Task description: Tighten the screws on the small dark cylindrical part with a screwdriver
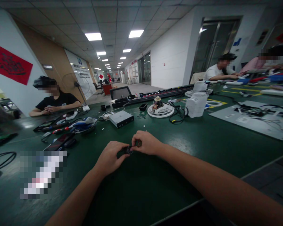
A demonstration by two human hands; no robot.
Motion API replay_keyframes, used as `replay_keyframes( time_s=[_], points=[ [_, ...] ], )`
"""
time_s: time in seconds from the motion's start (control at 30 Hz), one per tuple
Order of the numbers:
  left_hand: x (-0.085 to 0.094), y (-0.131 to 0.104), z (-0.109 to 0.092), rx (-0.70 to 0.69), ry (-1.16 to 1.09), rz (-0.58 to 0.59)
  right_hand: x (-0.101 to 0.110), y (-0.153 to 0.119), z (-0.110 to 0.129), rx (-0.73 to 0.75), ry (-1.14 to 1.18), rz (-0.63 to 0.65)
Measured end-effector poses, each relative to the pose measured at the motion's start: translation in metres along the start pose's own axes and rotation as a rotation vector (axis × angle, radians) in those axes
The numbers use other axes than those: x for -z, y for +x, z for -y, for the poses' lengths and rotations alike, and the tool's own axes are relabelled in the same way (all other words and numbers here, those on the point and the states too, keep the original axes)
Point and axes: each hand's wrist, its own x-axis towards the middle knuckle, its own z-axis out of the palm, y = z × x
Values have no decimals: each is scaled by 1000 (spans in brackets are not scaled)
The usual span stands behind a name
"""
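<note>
Both of my hands meet over the green tabletop (pixel 141 175) at the middle of the view. My left hand (pixel 110 158) is closed around a small dark cylindrical part (pixel 129 150) with a ring-like rim, tilted toward the right hand. Thumb and fingertips of my right hand (pixel 146 142) are pinched together at that rim. A small brownish, copper-coloured piece (pixel 139 143) shows within the curled right fingers; its exact kind is too small to make out. Beyond the hands lies a grey-white disc drive (pixel 121 118).
A round white fan grille (pixel 160 110) with a motor, a white fan housing (pixel 197 105) and a small black box (pixel 143 107) stand farther back. Cables and tools crowd the left. A grey panel (pixel 257 121) lies right. Other people sit across the tables, one person (pixel 58 100) at left.
</note>
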Motion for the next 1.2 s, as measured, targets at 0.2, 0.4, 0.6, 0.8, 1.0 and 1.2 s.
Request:
replay_keyframes(
  time_s=[0.2, 0.4, 0.6, 0.8, 1.0, 1.2],
  points=[
    [-1, -2, 3, 24, 1, 7, 0, -1, 3, 13, -16, -12],
    [-4, -3, 9, 64, -7, 0, -5, -2, 5, 49, -82, -57],
    [-4, -2, 9, 81, -25, 3, -4, 0, 4, 123, -100, 35],
    [-4, -2, 8, 53, -14, 35, -1, 0, 3, 81, -93, 77],
    [-3, -1, 3, 31, 0, 47, -2, 0, 3, 130, -191, 85],
    [-3, -2, 5, 46, 2, 38, -4, 2, 5, 205, -298, 131]
  ],
)
